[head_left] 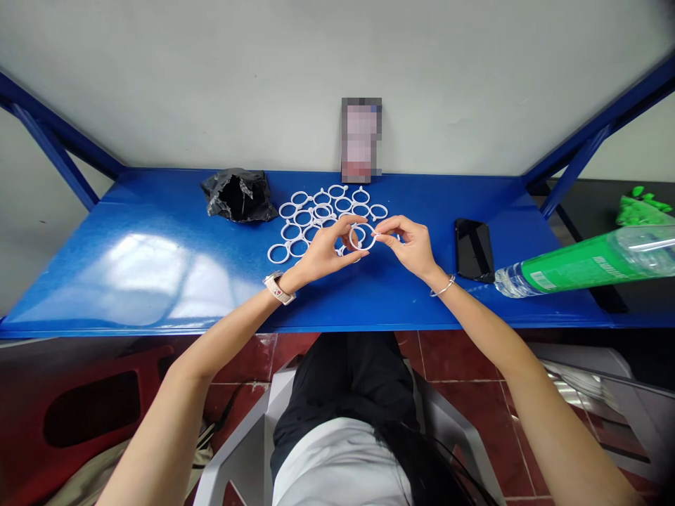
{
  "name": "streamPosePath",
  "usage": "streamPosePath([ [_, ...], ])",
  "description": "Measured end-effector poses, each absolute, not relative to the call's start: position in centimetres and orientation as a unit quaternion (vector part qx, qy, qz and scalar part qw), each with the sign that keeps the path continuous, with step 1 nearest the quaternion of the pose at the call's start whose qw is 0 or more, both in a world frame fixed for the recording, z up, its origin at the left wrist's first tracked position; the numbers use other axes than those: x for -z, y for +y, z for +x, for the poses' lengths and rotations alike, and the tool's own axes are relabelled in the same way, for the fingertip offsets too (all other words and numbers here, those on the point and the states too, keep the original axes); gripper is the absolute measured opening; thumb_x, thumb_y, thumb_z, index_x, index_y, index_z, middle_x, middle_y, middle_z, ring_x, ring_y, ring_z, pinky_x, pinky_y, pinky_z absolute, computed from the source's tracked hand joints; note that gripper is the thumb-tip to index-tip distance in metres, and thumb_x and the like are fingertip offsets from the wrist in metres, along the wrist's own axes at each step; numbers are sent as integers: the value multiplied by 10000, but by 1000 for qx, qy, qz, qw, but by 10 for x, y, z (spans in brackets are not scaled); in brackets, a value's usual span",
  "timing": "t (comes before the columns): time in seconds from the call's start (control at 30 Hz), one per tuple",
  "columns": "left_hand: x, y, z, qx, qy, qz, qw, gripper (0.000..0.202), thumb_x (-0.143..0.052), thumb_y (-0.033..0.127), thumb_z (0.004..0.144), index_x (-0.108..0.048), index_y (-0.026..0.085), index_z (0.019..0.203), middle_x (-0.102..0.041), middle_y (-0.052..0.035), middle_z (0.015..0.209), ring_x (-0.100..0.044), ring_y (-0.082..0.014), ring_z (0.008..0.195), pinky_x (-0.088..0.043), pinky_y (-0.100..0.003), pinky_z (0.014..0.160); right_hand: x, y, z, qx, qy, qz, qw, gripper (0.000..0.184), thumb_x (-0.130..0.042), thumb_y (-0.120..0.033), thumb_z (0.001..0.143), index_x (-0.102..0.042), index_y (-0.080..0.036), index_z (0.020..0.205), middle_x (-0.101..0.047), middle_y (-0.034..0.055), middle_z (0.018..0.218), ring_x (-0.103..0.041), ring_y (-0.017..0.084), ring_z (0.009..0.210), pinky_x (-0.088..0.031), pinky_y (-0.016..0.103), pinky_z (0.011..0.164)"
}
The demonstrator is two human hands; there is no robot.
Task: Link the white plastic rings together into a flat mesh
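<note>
Both my hands meet over the middle of the blue table (158, 260) and pinch one white plastic ring (362, 237) between them. My left hand (327, 249) grips the ring's left side with thumb and fingers; a watch sits on that wrist. My right hand (408, 242) pinches the ring's right side, with a thin bracelet on that wrist. Just behind the hands, several more white rings (321, 211) lie spread flat on the table.
A crumpled black plastic bag (238, 195) lies at the back left of the rings. A black phone (473, 248) lies flat to the right, beside a green-labelled plastic bottle (580, 263). A blurred upright card (361, 139) leans on the wall. Blue frame struts rise at both sides.
</note>
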State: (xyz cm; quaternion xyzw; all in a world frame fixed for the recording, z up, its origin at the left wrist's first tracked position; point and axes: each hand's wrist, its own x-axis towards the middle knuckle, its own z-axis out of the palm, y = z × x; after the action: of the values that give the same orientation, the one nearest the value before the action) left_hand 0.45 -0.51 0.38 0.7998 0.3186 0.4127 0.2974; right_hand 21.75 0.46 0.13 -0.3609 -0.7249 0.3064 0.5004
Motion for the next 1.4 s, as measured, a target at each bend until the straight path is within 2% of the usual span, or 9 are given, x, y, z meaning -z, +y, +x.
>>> streamPosePath([
  [0.3,-4,-5,4,-414,327,797,292,486,-708,417,876,-521,198,1268,-629,21,754,-610,-119,675,-522,-259,704,-2,4,217,-298,-732,-360,497,226,-725,-474,850,-711,-249,859,-754,15,873,-702,175,788,-610,334,753],
  [0.77,-8,-5,4,-419,335,783,314,540,-708,442,871,-529,199,1319,-642,9,776,-627,-124,685,-545,-259,706,-5,1,219,-272,-748,-341,500,167,-686,-343,886,-708,-242,1017,-757,35,980,-706,176,834,-611,330,793],
  [1.0,-7,-5,3,-411,335,792,303,519,-691,463,882,-572,190,1308,-669,-19,835,-641,-132,738,-544,-258,720,-7,0,218,-296,-729,-357,503,167,-703,-406,866,-714,-248,918,-739,21,877,-684,173,771,-605,328,725],
  [1.2,-11,-6,4,-431,329,802,250,475,-705,416,884,-591,184,1282,-721,-92,1078,-683,-175,933,-558,-289,801,-9,0,219,-341,-704,-351,515,214,-739,-441,833,-702,-234,875,-720,24,844,-678,171,761,-604,327,713],
  [1.4,-14,-8,4,-460,334,787,239,330,-676,451,899,-684,182,1088,-741,-60,941,-681,-148,820,-546,-277,778,-9,4,220,-402,-674,-343,516,309,-754,-514,804,-671,-226,880,-713,26,855,-706,173,786,-622,327,758],
])
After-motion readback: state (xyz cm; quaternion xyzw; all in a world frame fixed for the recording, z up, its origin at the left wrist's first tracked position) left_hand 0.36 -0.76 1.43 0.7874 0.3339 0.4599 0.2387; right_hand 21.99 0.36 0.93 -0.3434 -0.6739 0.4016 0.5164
